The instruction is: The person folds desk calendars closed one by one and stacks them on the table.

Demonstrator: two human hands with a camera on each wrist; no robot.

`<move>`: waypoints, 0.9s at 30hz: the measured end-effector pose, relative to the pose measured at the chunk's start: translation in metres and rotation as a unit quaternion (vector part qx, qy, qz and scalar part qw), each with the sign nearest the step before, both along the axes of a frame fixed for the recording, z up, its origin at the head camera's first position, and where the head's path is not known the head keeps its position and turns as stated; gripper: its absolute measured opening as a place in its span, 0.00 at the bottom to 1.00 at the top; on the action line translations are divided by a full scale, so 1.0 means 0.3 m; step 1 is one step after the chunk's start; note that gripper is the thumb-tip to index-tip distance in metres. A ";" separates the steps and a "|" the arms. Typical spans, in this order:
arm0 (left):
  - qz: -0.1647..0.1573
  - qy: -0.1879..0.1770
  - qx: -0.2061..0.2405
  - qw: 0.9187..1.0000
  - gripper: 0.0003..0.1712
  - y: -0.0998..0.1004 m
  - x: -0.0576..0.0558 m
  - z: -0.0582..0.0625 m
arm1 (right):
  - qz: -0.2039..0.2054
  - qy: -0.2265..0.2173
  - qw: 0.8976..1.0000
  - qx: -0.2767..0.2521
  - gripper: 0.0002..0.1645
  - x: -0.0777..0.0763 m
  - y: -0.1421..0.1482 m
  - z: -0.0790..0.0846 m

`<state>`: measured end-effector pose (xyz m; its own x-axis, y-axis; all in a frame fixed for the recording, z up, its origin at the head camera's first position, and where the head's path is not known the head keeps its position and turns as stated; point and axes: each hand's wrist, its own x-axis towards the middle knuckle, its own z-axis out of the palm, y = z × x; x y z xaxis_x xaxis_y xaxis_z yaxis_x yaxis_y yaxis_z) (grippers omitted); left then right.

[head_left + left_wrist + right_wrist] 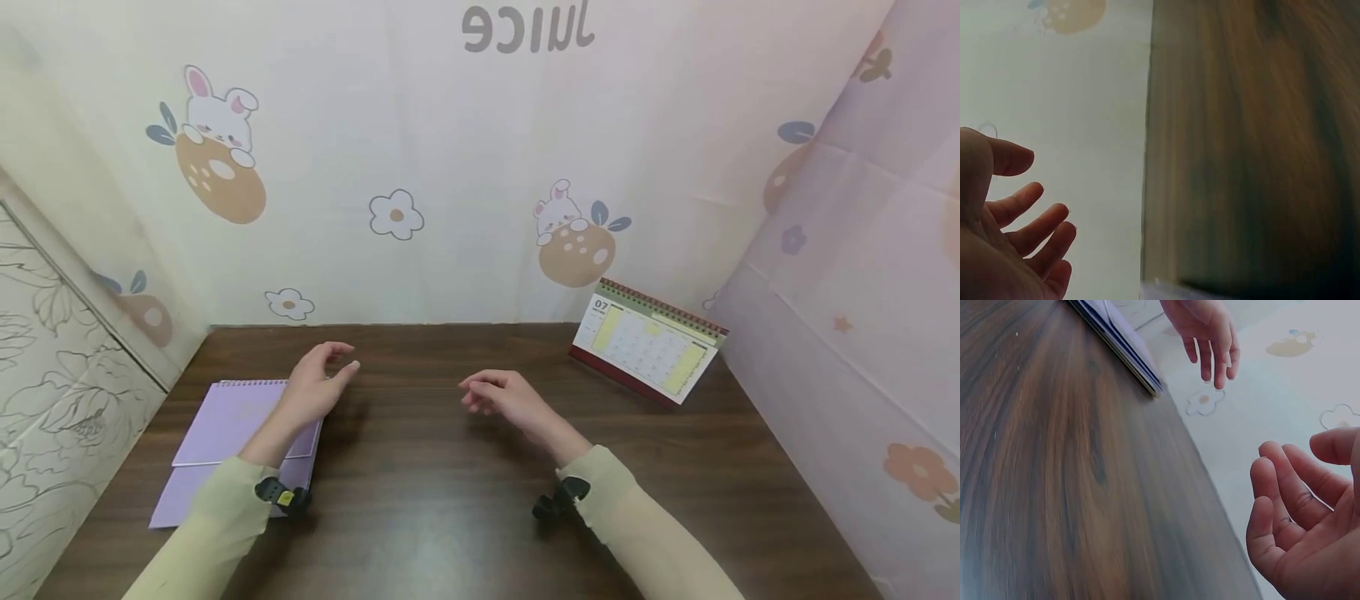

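My left hand (pixel 313 387) hovers over the right edge of a lilac spiral-bound book or folder (pixel 228 421), which lies at the table's left. Its fingers are loosely bent and hold nothing, as the left wrist view also shows of the hand (pixel 1016 244). Over the middle of the table is my right hand (pixel 510 402), fingers relaxed and nothing in them. In the right wrist view this hand (pixel 1310 519) has its palm partly turned to the camera. A desk calendar (pixel 648 342) with a "07" page stands to its right, apart from the fingers.
The dark wood table (pixel 420 475) ends at a pale printed curtain (pixel 465 267) behind it. Another printed cloth (pixel 847 333) borders the right side, and a flower-patterned panel (pixel 60 392) the left. Each wrist wears a small black camera on a strap.
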<state>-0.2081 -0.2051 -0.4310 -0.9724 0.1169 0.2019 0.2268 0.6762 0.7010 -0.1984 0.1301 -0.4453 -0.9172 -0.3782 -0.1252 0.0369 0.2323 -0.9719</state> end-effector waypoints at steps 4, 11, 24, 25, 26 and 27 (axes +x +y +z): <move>-0.020 -0.016 0.012 1.000 0.22 0.081 -0.027 0.018 | -0.022 -0.005 1.000 -0.005 0.21 0.011 0.078 0.005; -0.042 -0.044 0.046 0.997 0.22 0.221 -0.072 0.011 | -0.052 -0.002 0.999 0.001 0.23 0.022 0.203 0.010; -0.070 -0.074 0.104 0.989 0.19 0.454 -0.110 -0.033 | -0.109 0.020 0.994 0.014 0.26 0.048 0.383 -0.007; -0.074 -0.077 0.107 0.988 0.18 0.471 -0.115 -0.033 | -0.115 0.023 0.993 0.014 0.25 0.052 0.398 -0.005; -0.078 -0.081 0.110 0.988 0.18 0.488 -0.119 -0.033 | -0.123 0.026 0.992 0.015 0.25 0.056 0.412 -0.003; -0.081 -0.084 0.113 0.987 0.18 0.504 -0.123 -0.034 | -0.129 0.027 0.991 0.015 0.25 0.060 0.425 -0.001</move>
